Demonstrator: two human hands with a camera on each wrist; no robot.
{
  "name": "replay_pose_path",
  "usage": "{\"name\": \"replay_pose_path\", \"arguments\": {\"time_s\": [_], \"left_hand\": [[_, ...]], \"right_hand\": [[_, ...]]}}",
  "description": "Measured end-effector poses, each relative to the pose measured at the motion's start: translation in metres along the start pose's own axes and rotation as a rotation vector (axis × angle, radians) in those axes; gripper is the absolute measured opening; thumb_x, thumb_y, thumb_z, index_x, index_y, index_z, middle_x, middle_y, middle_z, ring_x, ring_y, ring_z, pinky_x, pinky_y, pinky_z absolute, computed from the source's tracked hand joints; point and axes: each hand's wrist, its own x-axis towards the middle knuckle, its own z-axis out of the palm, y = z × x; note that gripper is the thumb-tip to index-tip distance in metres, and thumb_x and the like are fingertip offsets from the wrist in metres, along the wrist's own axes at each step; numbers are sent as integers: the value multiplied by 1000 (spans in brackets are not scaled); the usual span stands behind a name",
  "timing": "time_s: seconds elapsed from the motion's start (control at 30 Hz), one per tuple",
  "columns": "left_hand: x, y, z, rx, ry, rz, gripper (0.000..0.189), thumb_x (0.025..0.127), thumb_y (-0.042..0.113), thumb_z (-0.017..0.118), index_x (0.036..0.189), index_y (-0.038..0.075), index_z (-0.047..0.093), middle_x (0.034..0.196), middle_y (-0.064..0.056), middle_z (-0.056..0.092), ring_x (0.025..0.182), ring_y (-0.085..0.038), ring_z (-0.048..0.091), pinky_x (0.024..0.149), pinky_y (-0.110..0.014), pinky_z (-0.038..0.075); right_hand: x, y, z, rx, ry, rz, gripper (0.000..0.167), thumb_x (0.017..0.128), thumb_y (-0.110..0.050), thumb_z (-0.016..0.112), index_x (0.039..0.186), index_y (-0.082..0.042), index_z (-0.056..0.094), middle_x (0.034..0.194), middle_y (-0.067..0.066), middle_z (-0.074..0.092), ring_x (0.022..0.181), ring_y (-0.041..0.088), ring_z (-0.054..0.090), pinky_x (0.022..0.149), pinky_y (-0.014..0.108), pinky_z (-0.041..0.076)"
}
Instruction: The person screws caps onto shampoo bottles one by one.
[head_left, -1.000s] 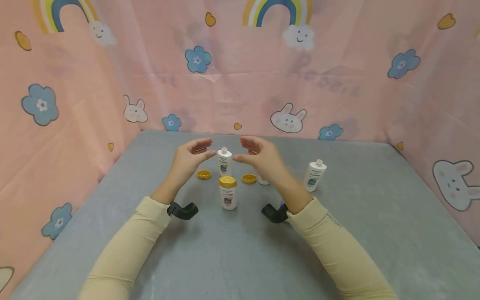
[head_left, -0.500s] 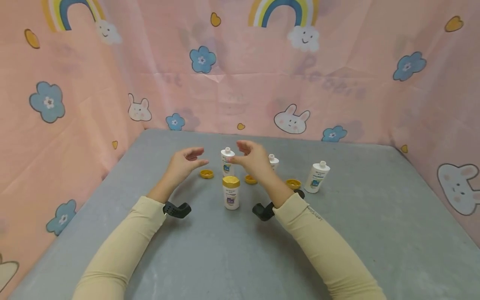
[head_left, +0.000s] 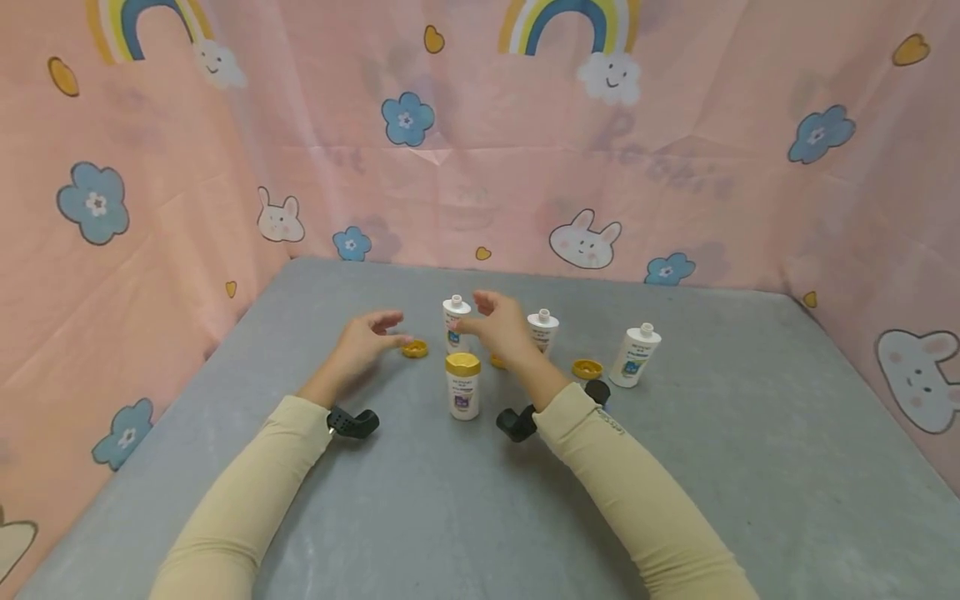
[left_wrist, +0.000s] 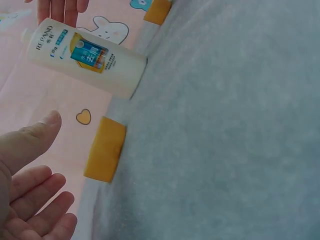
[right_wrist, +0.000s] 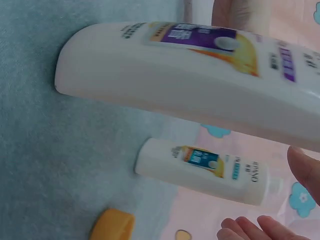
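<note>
My left hand [head_left: 363,342] is lowered beside a yellow cap [head_left: 415,349] lying on the table; in the left wrist view its fingers [left_wrist: 37,195] are spread, with a gap to that cap. A white shampoo bottle [left_wrist: 90,57] with a blue label stands uncapped. Just right of it is my right hand [head_left: 498,327], its thumb overlapping the bottle in the head view. The right wrist view shows this thumb [right_wrist: 305,170] and relaxed fingers around no object. Nearer me stands a purple-labelled bottle [head_left: 463,396] wearing its yellow cap.
Two more uncapped white bottles stand to the right, one [head_left: 543,325] behind my right wrist and one [head_left: 636,357] farther out. A yellow cap [head_left: 587,368] lies between them; another cap [head_left: 497,361] is partly hidden by my right hand. A pink patterned curtain [head_left: 465,192] closes the back.
My left hand has drawn away from the blue-labelled bottle and dropped toward the left cap. My right hand has shifted slightly left and down, uncovering the bottle behind it.
</note>
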Motion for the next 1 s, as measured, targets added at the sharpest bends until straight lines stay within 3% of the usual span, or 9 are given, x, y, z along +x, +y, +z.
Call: {"name": "replay_pose_path", "arguments": {"time_s": [0.2,0.5,0.77,1.0], "left_hand": [[6,-7,5,-9,-54,-23,70,86,32,78,146,12,49,152,-9,49,143,-30,42,117,-50,37],[6,-9,6,-11,-49,-21,66,86,24,79,143,7,51,150,-11,51,142,-29,45,119,-47,34],[7,-10,7,34,-74,0,57,88,19,76,139,5,56,144,-14,56,137,-31,50,117,-48,37],[6,-10,8,49,-87,19,50,90,12,73,138,4,57,143,-14,58,135,-31,52,116,-47,39]], "right_hand": [[4,7,0,11,-7,19,72,87,-22,77,149,-7,44,154,10,45,144,27,42,119,43,37],[14,13,13,93,-21,52,69,86,-14,78,147,-4,45,145,14,54,137,30,49,117,44,39],[20,17,19,127,-26,81,51,88,-13,75,135,-4,58,135,13,63,132,29,55,117,46,39],[23,20,23,124,-22,84,47,90,-13,73,134,-4,59,136,14,63,133,30,54,117,48,38]]}}
